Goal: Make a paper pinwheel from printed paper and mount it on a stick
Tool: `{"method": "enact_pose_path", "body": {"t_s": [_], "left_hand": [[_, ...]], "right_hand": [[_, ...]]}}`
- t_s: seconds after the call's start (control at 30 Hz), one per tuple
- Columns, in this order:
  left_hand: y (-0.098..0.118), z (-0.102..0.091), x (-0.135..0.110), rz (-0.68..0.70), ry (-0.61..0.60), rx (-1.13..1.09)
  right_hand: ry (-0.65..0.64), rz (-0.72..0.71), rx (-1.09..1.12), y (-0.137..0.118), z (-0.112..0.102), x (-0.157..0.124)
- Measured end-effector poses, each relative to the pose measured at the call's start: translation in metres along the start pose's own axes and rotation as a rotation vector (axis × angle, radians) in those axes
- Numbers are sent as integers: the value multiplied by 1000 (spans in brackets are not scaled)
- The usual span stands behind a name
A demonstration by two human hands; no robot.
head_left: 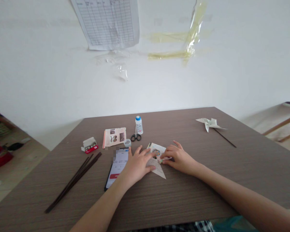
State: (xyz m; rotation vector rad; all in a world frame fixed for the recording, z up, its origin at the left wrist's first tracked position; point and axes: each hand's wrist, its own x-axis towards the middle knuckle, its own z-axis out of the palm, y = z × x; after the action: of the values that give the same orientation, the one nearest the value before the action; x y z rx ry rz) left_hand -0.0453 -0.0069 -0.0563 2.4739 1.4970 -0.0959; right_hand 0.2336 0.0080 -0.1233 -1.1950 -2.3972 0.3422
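Observation:
A printed sheet of paper (159, 171), partly folded, lies on the table between my hands, one pointed corner toward me. My left hand (139, 164) rests on its left part with fingers spread, pressing it down. With thumb and fingers closed, my right hand (180, 158) pinches a folded flap at the sheet's right side; the fingers hide part of that fold. Below my left wrist lies a phone (117, 164) showing a running timer. Just beyond my left fingertips stands a small clear cup (127, 143), contents too small to make out.
Behind are black-handled scissors (136, 137), a white glue bottle (139, 125) with a blue cap and a printed paper stack (114, 137). To the left are a small open box (90, 146) and dark sticks (73, 182). A paper pinwheel (210, 123) on a stick lies far right.

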Motion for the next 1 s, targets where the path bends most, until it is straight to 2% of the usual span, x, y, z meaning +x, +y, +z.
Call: {"method": "enact_pose_path", "body": {"t_s": [0.2, 1.0], "left_hand": [[3, -4, -1, -6, -21, -4], [5, -5, -1, 0, -67, 35]], "right_hand": [[22, -36, 9, 4, 3, 0], [-11, 26, -23, -5, -4, 1]]}}
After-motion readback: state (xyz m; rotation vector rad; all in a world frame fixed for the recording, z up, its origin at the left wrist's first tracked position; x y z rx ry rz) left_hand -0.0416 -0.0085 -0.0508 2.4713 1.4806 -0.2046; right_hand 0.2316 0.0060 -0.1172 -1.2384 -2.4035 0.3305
